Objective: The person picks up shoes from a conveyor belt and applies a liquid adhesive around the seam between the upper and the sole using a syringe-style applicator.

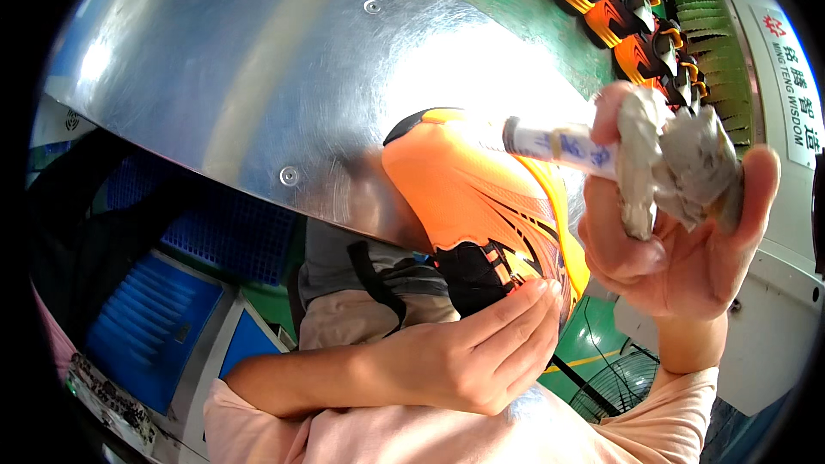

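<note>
An orange and black sports shoe (464, 176) stands out over the near edge of the metal tabletop, tilted. My left hand (490, 348) reaches across from the lower left, its fingers closed on the shoe's dark collar and laces area. To the right, my right hand (679, 249) is raised beside the shoe and grips a white tube (559, 144) with a dark end and blue markings. That end points at the shoe's upper; whether it touches cannot be made out. Crumpled greyish material (687, 163) covers some right fingers; rag or wrapping, I cannot tell.
The shiny metal tabletop (258, 69) with screws fills the upper left. Several more orange shoes (636, 47) stand in a row at the far right, beside a pale machine (773, 17) with green strips. A blue cabinet (146, 335) and a fan (614, 387) stand below.
</note>
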The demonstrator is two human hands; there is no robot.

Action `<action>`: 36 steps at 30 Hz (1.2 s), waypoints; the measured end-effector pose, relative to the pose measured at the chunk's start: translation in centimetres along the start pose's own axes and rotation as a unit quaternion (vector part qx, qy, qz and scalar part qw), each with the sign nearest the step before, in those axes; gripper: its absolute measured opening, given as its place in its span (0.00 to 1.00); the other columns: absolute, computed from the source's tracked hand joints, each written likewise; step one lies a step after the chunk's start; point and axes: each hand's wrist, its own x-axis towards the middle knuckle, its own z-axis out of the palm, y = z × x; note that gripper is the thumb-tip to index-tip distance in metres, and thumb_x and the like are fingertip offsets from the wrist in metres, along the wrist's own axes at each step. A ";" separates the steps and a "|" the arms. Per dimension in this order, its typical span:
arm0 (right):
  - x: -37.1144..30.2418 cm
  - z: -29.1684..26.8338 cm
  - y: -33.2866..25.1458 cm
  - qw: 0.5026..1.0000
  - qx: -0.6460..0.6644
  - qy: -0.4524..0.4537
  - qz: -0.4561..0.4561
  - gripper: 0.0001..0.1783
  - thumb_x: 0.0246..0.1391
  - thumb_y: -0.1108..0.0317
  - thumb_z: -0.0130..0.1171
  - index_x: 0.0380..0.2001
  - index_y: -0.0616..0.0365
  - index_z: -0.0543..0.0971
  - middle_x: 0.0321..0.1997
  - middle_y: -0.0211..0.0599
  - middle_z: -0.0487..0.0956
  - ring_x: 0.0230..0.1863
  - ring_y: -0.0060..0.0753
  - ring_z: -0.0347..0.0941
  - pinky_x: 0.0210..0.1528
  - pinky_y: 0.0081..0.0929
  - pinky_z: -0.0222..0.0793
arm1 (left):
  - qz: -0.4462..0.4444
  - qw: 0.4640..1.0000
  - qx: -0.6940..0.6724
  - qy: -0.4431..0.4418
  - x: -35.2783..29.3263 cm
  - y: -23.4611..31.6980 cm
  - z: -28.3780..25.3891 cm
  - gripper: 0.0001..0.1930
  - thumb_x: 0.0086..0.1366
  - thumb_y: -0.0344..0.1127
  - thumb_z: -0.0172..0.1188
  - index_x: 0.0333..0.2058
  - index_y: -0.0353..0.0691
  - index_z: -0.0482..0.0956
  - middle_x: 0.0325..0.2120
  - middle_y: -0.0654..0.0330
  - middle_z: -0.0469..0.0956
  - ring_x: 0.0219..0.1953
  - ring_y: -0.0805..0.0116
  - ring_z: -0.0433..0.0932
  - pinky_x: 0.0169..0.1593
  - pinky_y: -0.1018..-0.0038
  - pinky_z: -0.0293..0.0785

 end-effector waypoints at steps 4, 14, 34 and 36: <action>-1.6 -1.7 0.8 0.998 -0.043 -0.038 -0.031 0.46 0.48 0.23 0.37 0.47 0.58 0.55 0.12 0.23 0.58 0.09 0.14 0.47 0.12 0.15 0.44 | -0.010 1.000 -0.020 0.000 0.1 0.1 0.1 0.08 0.54 0.31 0.54 0.32 0.35 0.78 0.34 0.56 0.79 0.40 0.61 0.79 0.53 0.67 0.72; -6.3 -5.8 4.8 0.990 -0.032 -0.036 -0.135 0.41 0.49 0.26 0.42 0.45 0.54 0.59 0.11 0.20 0.56 0.09 0.13 0.45 0.12 0.16 0.41 | -0.033 0.998 -0.022 -0.056 0.5 0.4 -0.7 0.08 0.55 0.30 0.56 0.33 0.37 0.79 0.38 0.55 0.79 0.45 0.58 0.78 0.50 0.66 0.74; -14.1 -9.4 12.3 0.962 0.174 -0.030 -0.210 0.51 0.43 0.22 0.42 0.47 0.65 0.59 0.18 0.26 0.63 0.15 0.12 0.53 0.18 0.12 0.49 | 0.008 0.992 0.065 -0.107 1.6 0.9 -0.6 0.07 0.55 0.28 0.58 0.34 0.37 0.78 0.36 0.54 0.79 0.43 0.54 0.78 0.47 0.59 0.76; -14.7 -10.0 12.8 0.956 0.199 -0.033 -0.215 0.51 0.44 0.23 0.42 0.47 0.66 0.59 0.18 0.26 0.62 0.16 0.12 0.53 0.18 0.11 0.49 | 0.000 0.991 0.066 -0.113 2.0 1.0 -0.6 0.07 0.55 0.28 0.57 0.33 0.37 0.79 0.35 0.54 0.79 0.42 0.53 0.79 0.47 0.60 0.76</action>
